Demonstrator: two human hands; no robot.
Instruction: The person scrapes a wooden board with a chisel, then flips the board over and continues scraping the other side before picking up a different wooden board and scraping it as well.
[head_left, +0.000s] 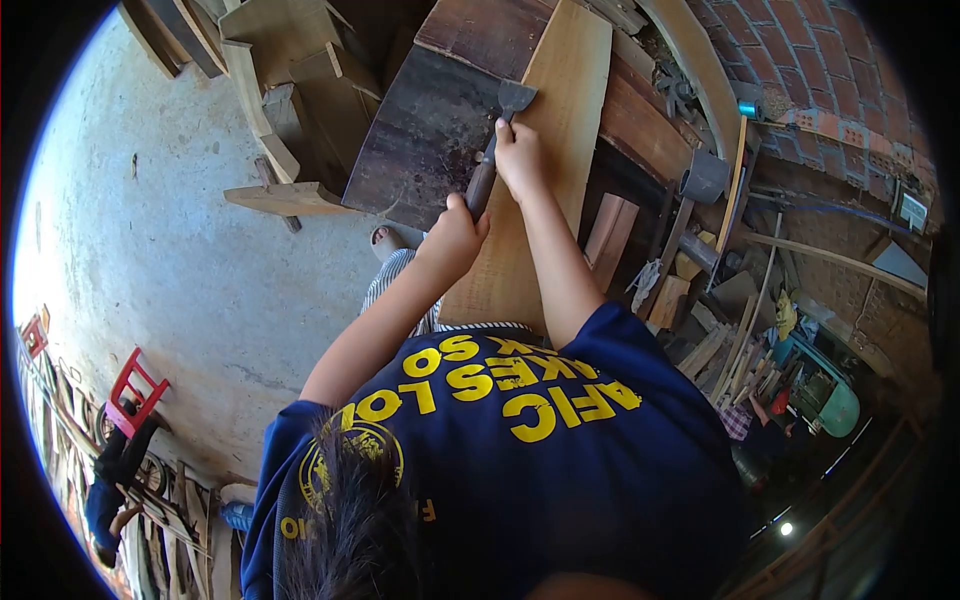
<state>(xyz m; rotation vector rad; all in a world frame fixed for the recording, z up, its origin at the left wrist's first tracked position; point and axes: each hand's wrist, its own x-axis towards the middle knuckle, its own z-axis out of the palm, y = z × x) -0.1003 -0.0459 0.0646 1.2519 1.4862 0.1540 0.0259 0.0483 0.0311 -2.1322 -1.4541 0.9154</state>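
A flared-blade chisel with a brown wooden handle slants over the work surface, its wide metal end near a pale board's edge. My left hand is closed round the handle's lower end. Further up, by the blade, my right hand is closed on the metal shaft, thumb along it. Beneath lies the long pale wooden board, running from near my body to the far side. To its left is a dark, stained board with small bits scattered on it.
Wooden pieces stand at the upper left by the concrete floor. On the right are a reddish wood block, a dark cylinder and scrap wood before a brick wall. A person is beside a red chair at lower left.
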